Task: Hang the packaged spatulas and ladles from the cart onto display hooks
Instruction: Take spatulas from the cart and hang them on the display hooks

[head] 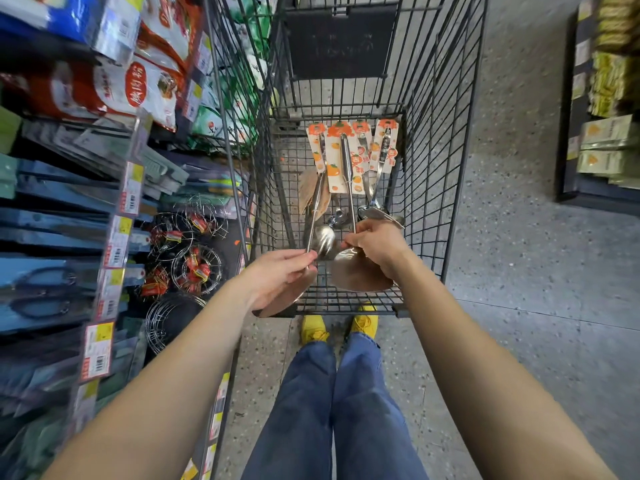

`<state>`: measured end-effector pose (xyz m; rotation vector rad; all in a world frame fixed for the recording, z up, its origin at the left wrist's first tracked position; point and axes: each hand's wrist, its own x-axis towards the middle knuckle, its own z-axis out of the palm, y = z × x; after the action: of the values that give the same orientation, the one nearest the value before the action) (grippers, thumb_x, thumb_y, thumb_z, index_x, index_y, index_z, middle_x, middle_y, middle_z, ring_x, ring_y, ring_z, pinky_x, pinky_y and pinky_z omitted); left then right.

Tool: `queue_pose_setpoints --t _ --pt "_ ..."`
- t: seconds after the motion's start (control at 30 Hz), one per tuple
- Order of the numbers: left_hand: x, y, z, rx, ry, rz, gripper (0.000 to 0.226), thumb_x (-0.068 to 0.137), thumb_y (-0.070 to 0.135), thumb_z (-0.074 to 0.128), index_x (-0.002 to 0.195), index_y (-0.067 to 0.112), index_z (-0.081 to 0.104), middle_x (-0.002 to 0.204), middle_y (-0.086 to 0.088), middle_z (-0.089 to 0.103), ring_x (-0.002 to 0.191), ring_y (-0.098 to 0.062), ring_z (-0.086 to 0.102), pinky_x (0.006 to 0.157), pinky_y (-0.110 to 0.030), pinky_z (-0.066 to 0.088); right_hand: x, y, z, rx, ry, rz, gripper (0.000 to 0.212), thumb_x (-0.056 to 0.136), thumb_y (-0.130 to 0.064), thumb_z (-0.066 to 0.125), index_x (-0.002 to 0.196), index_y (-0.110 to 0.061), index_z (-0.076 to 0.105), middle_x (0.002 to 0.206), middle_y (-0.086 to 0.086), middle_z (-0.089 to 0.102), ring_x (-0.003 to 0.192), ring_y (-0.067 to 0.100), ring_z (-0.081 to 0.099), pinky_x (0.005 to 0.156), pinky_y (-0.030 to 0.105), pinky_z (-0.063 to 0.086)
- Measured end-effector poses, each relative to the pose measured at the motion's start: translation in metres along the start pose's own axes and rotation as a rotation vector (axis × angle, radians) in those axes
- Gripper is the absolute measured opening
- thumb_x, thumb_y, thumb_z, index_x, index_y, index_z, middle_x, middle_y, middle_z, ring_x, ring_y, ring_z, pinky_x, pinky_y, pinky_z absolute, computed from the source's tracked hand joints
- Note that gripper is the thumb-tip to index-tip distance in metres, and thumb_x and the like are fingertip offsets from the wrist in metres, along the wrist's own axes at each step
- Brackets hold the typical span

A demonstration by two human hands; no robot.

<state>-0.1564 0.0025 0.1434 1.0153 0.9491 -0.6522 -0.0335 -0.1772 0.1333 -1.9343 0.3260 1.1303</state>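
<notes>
Several steel spatulas and ladles with orange-printed cards [349,150] lie on the floor of the black wire cart [440,188]. My left hand [284,275] pinches the thin shaft of one utensil [317,202] near its head, whose wide blade [287,299] shows below my palm. My right hand [375,244] grips the shaft of a second spatula [348,174]; its broad blade [356,275] rests at the cart's near end. Two more carded utensils [379,188] lie at the right of the cart.
Shelves on the left carry hanging goods: scissors in blue packs [45,289], wire racks [187,258], seasoning bags [138,84], price tags [100,351]. Another shelf [606,98] stands far right across the speckled floor. My legs and yellow shoes [337,327] are just behind the cart.
</notes>
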Motion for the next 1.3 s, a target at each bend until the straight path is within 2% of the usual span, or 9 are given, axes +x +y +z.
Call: queue_pose_setpoints --t 0.1,0.3,0.43,0.53,0.67,0.8,0.97,1.2,1.3 --pt "-0.008 0.011 0.002 -0.126 -0.09 -0.003 0.019 0.101 0.012 0.059 0.119 0.009 0.065 0.078 -0.002 0.068 0.063 -0.008 0.067 0.061 -0.022 0.059 0.0 0.003 -0.003 0.002 -0.013 -0.02 0.011 0.096 -0.008 0.067 0.106 -0.003 0.066 0.097 0.012 0.078 0.045 -0.006 0.06 0.043 0.011 0.041" --pt "-0.009 0.02 0.008 -0.247 -0.128 0.06 0.021 0.104 0.01 0.054 0.124 0.008 0.062 0.077 -0.003 0.069 0.063 -0.01 0.066 0.062 -0.022 0.06 0.001 0.009 0.005 0.105 -0.014 -0.033 0.01 0.092 -0.01 0.071 0.084 -0.011 0.065 0.088 0.007 0.08 0.089 0.022 0.075 0.09 0.04 0.055" --pt "0.0 0.017 0.009 0.057 0.087 0.189 0.01 0.1 0.018 0.066 0.098 0.015 0.075 0.086 -0.005 0.073 0.07 -0.011 0.054 0.074 -0.022 0.045 -0.001 0.007 0.012 0.117 0.015 -0.049 0.02 0.09 -0.011 0.072 0.075 -0.017 0.062 0.087 0.006 0.08 0.083 0.023 0.07 0.077 0.036 0.052" --pt "0.0 0.013 0.004 0.134 0.222 0.245 0.008 0.098 0.017 0.07 0.095 0.021 0.077 0.087 -0.004 0.079 0.075 -0.015 0.06 0.073 -0.026 0.052 -0.007 0.003 0.018 0.109 0.033 -0.07 0.012 0.088 -0.014 0.075 0.081 -0.017 0.066 0.089 0.008 0.08 0.073 0.021 0.062 0.067 0.035 0.047" --pt "-0.009 0.017 -0.003 0.27 0.344 0.352 0.01 0.097 0.017 0.072 0.099 0.025 0.076 0.085 0.004 0.081 0.069 -0.004 0.065 0.063 -0.021 0.053 -0.022 -0.008 0.021 0.096 0.017 -0.139 0.012 0.09 -0.01 0.076 0.1 -0.008 0.07 0.088 0.006 0.079 0.08 0.02 0.075 0.074 0.039 0.061" --pt "-0.026 0.027 -0.014 0.384 0.311 0.437 0.008 0.095 0.018 0.072 0.1 0.021 0.078 0.082 0.009 0.079 0.072 -0.002 0.065 0.077 -0.017 0.052 -0.039 -0.023 0.02 0.079 0.035 -0.245 0.01 0.086 -0.008 0.079 0.088 -0.012 0.07 0.087 0.013 0.078 0.083 0.03 0.078 0.084 0.053 0.062" --pt "-0.061 0.05 -0.011 0.399 0.332 0.524 0.02 0.094 0.016 0.074 0.092 0.036 0.076 0.08 0.015 0.074 0.075 -0.002 0.064 0.085 -0.024 0.052 -0.079 -0.049 0.007 0.001 0.106 -0.324 0.015 0.088 -0.021 0.078 0.092 -0.009 0.071 0.093 0.008 0.075 0.089 0.029 0.074 0.083 0.047 0.062" --pt "-0.122 0.081 0.005 0.369 0.302 0.62 0.021 0.096 0.011 0.072 0.115 0.014 0.077 0.069 0.009 0.075 0.059 0.003 0.063 0.059 -0.013 0.051 -0.138 -0.088 -0.018 0.017 0.098 -0.443 0.009 0.09 -0.013 0.074 0.091 -0.006 0.069 0.088 0.005 0.071 0.076 0.014 0.068 0.073 0.028 0.057" --pt "-0.148 0.09 0.009 0.355 0.325 0.65 0.022 0.092 0.01 0.076 0.112 0.019 0.077 0.077 0.004 0.079 0.076 -0.008 0.072 0.081 -0.031 0.062 -0.158 -0.104 -0.029 0.004 0.082 -0.491 0.019 0.091 -0.015 0.073 0.1 0.001 0.068 0.101 0.015 0.072 0.086 0.025 0.071 0.076 0.031 0.06"
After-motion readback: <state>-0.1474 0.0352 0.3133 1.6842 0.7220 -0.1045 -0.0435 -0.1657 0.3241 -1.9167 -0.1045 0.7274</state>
